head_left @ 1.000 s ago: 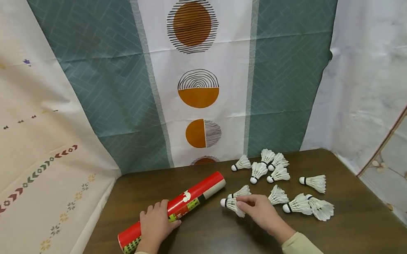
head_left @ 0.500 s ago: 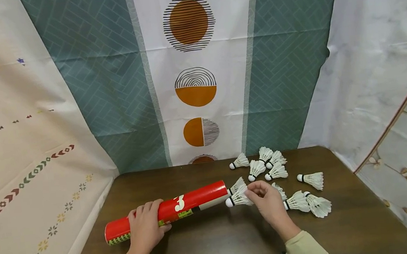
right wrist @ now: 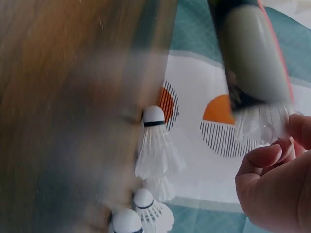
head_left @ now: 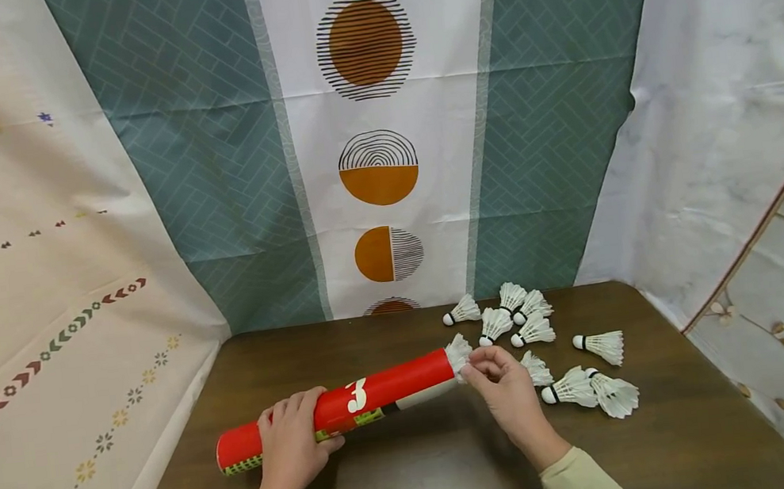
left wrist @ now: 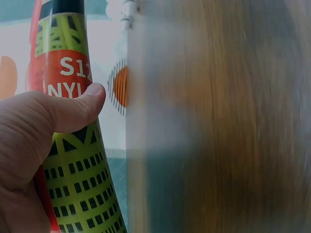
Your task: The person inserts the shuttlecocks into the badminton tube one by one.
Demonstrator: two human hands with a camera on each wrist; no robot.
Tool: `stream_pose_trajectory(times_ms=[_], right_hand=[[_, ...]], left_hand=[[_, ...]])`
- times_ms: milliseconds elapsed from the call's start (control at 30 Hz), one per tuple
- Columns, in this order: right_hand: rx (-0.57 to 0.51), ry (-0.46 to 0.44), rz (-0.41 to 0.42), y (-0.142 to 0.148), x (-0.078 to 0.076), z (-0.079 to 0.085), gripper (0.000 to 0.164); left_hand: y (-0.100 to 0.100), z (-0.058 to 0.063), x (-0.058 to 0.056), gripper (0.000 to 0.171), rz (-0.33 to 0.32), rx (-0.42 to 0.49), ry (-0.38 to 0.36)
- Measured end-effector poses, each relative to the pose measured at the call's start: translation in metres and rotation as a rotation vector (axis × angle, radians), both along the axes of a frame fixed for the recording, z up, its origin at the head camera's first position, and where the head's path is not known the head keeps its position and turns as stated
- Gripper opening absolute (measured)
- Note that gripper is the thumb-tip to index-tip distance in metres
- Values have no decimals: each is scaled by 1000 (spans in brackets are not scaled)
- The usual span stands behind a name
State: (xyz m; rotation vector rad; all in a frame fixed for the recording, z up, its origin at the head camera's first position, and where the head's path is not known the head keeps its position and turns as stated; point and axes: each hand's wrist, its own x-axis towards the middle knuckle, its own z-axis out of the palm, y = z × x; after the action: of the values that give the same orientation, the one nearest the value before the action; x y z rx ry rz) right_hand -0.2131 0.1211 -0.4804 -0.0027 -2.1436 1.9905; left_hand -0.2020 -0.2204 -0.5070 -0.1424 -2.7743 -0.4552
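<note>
Toward the near half of the table (head_left: 403,482), left hand (head_left: 294,442) is gripping a red tube (head_left: 396,390), fingers closed round it, thumb lying across the printed side. Right hand (head_left: 511,395) is pinching a shuttlecock (head_left: 458,354) by its feathers, which are sticking out of the tube's right end. Beyond, to the right, four loose shuttlecocks (head_left: 571,389) are lying; farther back, five more shuttlecocks (head_left: 496,325) are resting. Behind, a teal-and-white cloth (head_left: 379,118) is hanging.
</note>
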Motion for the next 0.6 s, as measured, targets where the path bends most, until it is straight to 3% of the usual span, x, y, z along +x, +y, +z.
stream_pose_trajectory(times_ms=[200,467,600], right_hand=[[-33,-16,58,-5,3,-3,30],[144,38,140,-4,3,-7,46],[233,59,256,-1,2,-9,50]], left_hand=[[8,-1,4,88,26,58,3],[14,1,9,87,24,76,13],[14,-2,10,88,26,79,14]])
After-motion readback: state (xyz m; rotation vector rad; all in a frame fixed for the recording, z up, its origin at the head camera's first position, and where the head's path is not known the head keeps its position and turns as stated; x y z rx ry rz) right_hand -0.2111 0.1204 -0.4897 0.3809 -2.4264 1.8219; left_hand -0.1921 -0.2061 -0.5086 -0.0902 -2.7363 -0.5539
